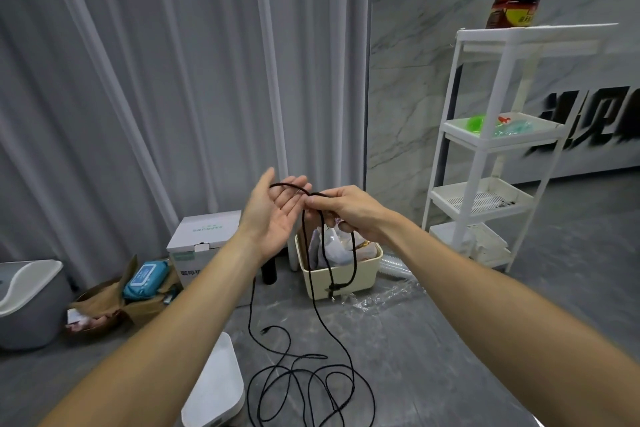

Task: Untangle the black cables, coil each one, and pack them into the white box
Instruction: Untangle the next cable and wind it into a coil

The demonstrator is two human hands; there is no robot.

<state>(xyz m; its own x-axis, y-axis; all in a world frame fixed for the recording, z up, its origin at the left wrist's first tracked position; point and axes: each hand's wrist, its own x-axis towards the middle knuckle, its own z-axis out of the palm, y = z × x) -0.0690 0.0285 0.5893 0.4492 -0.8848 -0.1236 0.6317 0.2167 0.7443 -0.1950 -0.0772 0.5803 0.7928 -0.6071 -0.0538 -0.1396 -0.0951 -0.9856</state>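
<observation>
Coiling step, early. Left hand (pixel 273 218) open, palm up, fingers straight, serving as the former; thin black braided cable (pixel 313 288) draped over its fingertips at 12 o'clock. Right hand (pixel 346 210) pinching the same cable just beside the left fingertips, at 3 o'clock of that palm. Two strands hanging from the pinch, joined by a small knot or plug (pixel 333 288) lower down; cannot tell which. Remainder lying as a loose black tangle on the grey floor (pixel 311 388) at 6 o'clock, apparently more than one cable, count unclear.

White rounded box (pixel 216 388) at 7 o'clock of the tangle, just beside it, partly behind the left forearm; open or lidded not visible. Judged to be the target box, though a white printed carton (pixel 204 236) sits at 9 o'clock of the hands.

To do well:
- Keep left palm flat, loops equal, laid side by side.
- Feed slack with right, slight twist per turn to kill kinks.
- Draw slowly from the floor pile; stop at any snag, free crossings by hand, no yanking.
- Clear that knot before it reaches the coil.

Risk: pulling tight locks the tangle.
</observation>
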